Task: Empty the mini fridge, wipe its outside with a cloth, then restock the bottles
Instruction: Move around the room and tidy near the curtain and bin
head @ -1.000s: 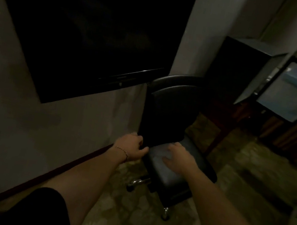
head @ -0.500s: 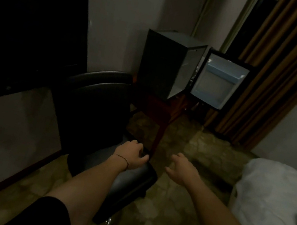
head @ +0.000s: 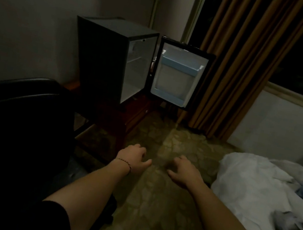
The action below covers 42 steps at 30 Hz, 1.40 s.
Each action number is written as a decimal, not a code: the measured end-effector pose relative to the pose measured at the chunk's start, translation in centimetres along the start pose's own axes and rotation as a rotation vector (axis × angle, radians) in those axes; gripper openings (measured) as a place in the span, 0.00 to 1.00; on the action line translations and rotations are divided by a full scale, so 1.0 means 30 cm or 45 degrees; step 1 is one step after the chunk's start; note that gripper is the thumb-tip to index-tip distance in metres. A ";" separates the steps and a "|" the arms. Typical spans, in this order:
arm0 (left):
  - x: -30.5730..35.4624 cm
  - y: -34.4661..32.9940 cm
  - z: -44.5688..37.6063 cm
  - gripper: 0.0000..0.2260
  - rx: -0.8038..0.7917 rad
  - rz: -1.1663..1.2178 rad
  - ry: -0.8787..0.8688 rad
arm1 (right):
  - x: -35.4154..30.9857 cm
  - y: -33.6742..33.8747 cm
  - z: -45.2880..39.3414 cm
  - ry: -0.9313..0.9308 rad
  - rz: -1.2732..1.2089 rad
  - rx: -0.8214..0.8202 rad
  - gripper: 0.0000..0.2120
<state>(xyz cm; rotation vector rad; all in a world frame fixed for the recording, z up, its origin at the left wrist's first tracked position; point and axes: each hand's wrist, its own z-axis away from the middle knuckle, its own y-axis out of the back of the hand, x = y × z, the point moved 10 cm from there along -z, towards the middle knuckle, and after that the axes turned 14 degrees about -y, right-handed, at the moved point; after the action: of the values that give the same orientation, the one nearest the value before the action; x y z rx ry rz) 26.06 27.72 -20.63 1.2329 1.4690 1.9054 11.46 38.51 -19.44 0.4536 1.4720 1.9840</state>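
Head view: both hands reach out over the floor, holding nothing. The left hand (head: 134, 160) has loosely curled fingers (a thin bracelet on its wrist); the right hand (head: 185, 171) is relaxed, fingers spread. Beyond them the fridge (head: 104, 56) stands on a dark bench (head: 126, 114), its door (head: 179, 77) swung wide. A chair (head: 21, 112) is left, a bed (head: 265, 185) right.

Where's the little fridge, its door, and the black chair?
mini fridge (head: 99, 59), head view, dark side wall.
fridge door (head: 177, 77), head view, pale inner lining.
black chair (head: 27, 105), head view, its backrest.
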 end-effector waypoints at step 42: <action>0.076 -0.060 -3.162 0.22 0.003 0.141 0.220 | 0.924 1.075 -2.929 0.148 0.023 -0.023 0.22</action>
<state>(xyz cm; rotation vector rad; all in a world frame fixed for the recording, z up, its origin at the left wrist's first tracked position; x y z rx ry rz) -55.38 -20.79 -25.30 1.1985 1.5163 2.1313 -71.15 -13.51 -19.55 0.3495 1.5241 2.0665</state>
